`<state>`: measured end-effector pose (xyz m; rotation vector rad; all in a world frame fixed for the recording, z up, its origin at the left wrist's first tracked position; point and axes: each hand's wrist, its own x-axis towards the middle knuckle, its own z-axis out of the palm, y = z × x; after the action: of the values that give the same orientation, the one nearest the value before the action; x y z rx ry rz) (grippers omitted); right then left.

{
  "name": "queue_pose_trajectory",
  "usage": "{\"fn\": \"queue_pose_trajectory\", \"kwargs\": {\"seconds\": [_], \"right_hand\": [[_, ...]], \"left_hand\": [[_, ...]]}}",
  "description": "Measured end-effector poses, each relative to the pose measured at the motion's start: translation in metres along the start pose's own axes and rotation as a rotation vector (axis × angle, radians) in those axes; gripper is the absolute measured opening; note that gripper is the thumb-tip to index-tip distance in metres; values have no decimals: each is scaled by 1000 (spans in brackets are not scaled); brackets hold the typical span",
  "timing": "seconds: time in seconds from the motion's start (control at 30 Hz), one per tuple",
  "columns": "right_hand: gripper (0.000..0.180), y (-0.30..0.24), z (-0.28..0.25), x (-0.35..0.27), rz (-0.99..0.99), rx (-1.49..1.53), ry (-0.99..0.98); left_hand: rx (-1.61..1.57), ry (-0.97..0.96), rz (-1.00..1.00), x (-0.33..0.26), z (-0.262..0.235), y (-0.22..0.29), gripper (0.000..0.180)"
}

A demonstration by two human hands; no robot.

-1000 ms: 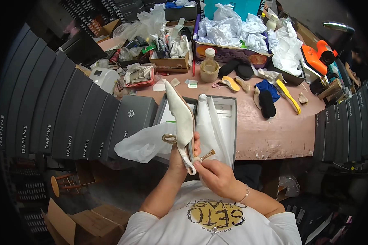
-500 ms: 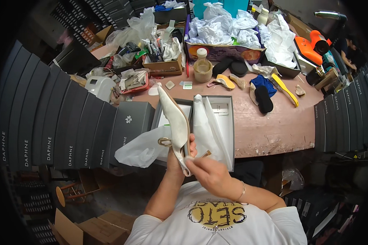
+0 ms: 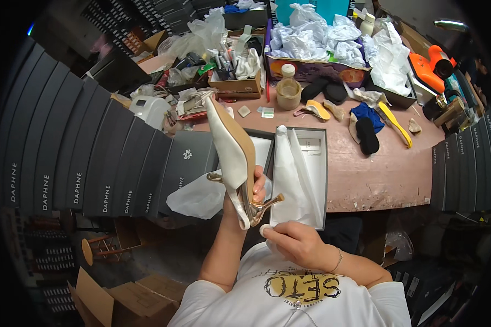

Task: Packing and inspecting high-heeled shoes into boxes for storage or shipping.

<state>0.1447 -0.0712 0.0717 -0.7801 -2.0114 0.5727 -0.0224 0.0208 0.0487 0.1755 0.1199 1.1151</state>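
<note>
I see left hand (image 3: 258,187), grip closed round white shoe (image 3: 227,150), toe far | right hand (image 3: 299,241), pinching small white wad (image 3: 265,229), near side of right-jutting gold heel (image 3: 268,204), apart.

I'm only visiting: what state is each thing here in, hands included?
White slingback shoe: held up, toe pointing away
Left hand: closed around the shoe
Right hand: pinching a small white pad
Open shoebox: lid off, white paper inside
Grey shoeboxes at left: closed, side by side
Bottle: upright, capped
Yellow brush: lying down, untouched
Cardboard carton: flaps open
</note>
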Motion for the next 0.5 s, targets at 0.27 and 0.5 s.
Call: {"fn": "queue_pose_trajectory", "kwargs": {"seconds": [0.27,0.5], "right_hand": [[49,1,-10,22,-43,-59,44],[42,-2,13,22,-5,-93,87]], "left_hand": [[92,0,-87,-2,-13,-1,49],[175,66,-50,-8,-18,-10,47]]}}
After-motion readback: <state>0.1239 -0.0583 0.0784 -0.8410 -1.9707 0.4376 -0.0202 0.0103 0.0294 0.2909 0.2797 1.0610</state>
